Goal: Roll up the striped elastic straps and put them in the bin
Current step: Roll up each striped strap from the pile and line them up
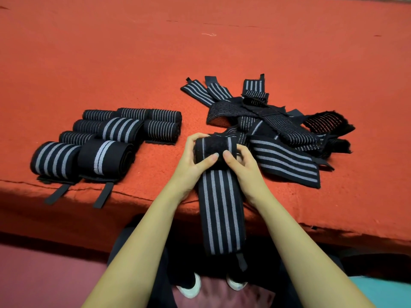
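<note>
One striped strap is held at the near edge of the red-covered table, in front of the person. Its upper end is wound into a thick roll between the two hands, and its unrolled length hangs down over the table edge, five pale stripes running along it. The roll is gripped from the left by the left hand, whose fingers are curled over the roll's top and end, with the thumb pressed against its front. It is gripped from the right by the right hand in the same manner, thumb on the front and fingers wrapped behind; the two thumb tips lie just beside each other at the roll's middle. To the left, nine finished rolls are set close together in rows on the table. From the two nearest of them, two black tabs hang over the edge. To the right, just behind the hands, a loose pile of unrolled straps is heaped crosswise; their number cannot be told, since they overlap. Two white shoes are seen on the floor below.
</note>
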`<state>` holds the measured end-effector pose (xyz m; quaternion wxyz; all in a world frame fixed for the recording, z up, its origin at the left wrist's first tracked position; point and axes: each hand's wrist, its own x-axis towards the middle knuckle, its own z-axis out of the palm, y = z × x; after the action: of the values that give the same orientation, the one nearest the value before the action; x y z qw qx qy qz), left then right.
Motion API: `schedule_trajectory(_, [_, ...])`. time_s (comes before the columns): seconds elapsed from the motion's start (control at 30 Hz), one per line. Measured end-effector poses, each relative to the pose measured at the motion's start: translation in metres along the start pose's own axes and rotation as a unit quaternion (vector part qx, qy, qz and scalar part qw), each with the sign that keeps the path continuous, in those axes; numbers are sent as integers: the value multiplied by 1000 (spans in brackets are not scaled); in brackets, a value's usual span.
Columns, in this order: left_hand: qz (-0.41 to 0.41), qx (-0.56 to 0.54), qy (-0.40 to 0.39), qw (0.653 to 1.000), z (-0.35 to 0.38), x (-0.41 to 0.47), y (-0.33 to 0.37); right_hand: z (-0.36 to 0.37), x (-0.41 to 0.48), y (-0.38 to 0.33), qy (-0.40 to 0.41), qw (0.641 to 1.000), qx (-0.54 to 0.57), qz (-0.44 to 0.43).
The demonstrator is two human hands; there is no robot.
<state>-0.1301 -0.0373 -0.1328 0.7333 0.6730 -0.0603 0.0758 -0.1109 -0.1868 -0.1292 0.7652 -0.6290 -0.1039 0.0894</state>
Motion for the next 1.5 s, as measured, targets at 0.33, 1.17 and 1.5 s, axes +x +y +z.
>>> schedule_trajectory(0.33, [-20,-21,38,999,6,9,1,-2,2,-1,11,1000,7,-24])
schedule_trajectory(1.17, [47,90,-18,995,11,-6,6,2,-1,-1,24,995,-68,-70])
schedule_trajectory(1.5, [-30,94,-18,995,11,-1,5,-1,-4,6,59,977,-155,-132])
